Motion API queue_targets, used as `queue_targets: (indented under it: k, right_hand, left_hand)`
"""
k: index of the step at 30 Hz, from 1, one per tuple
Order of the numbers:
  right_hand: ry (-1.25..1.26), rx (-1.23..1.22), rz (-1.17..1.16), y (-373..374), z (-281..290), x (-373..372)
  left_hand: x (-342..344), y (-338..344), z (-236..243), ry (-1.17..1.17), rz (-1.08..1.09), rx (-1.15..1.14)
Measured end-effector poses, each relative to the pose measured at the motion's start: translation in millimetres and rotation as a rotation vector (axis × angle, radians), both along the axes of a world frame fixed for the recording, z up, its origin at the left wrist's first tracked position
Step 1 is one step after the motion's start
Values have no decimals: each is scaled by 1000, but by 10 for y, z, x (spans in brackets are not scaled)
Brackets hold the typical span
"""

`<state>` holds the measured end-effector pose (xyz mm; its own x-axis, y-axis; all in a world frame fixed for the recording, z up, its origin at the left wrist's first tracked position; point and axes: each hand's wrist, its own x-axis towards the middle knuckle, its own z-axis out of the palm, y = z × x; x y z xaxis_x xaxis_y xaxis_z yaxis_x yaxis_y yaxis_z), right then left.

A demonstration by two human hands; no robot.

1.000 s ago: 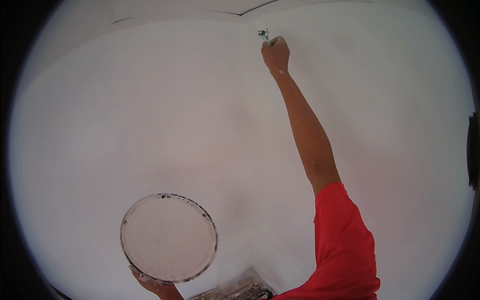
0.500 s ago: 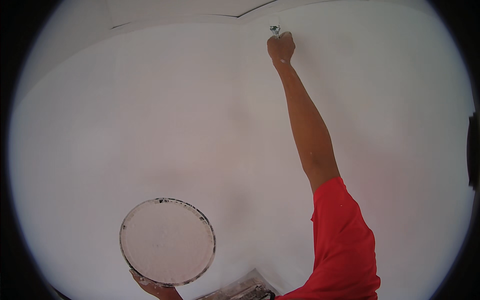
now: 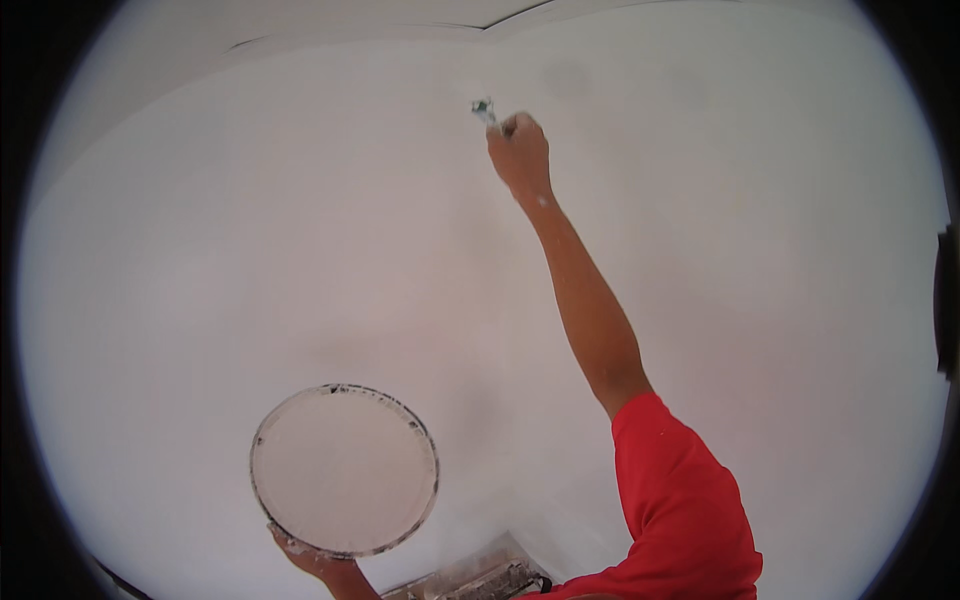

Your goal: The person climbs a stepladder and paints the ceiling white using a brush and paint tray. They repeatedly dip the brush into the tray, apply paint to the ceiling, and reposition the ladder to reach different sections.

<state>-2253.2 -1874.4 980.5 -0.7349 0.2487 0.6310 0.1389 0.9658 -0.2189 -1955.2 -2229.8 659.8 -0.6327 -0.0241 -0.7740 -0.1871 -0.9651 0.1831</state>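
My right hand (image 3: 519, 150) is raised high in front of the white wall (image 3: 200, 250). It is closed round the handle of a small paintbrush (image 3: 483, 108), whose tip is hard to make out against the pale surface. Low on the left, my left hand (image 3: 312, 558) grips the lower edge of a round, pale, dark-rimmed object (image 3: 345, 470). Whether this is a bucket seen from above or a flat lid I cannot tell. Dried white smears mark its rim and my left fingers.
Above, the wall meets the ceiling (image 3: 330, 22) along a line with dark cracks (image 3: 515, 14). A paint-spattered flat surface (image 3: 480, 578) shows at the bottom middle, beneath me. Something dark (image 3: 945, 300) juts in at the right edge.
My right hand has come down and to the left with the paintbrush, away from the ceiling line. The round object in my left hand has shifted slightly up and right.
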Motion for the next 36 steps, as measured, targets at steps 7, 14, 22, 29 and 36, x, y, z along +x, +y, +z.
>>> queue_targets:
  k: [7, 14, 22, 29, 36]
  right_hand:
    - [-497, -446, 131, 798, -4594, 3371]
    - [-615, -173, 238, 2067, -4017, 6211]
    - [-734, -11, 427, 2410, 174, 7551]
    - [-526, -117, 372, 1234, 881, 6643]
    - [-445, -232, 73, 310, 839, 6047]
  left_hand:
    - [1475, 1363, -3903, 398, -65, -187]
    - [3240, 3010, -2741, 365, -139, -302]
    - [4419, 3187, 2511, 334, -80, 144]
    - [3341, 1831, 3428, 180, -48, 104]
    - [2455, 1026, 3153, 237, -73, 141]
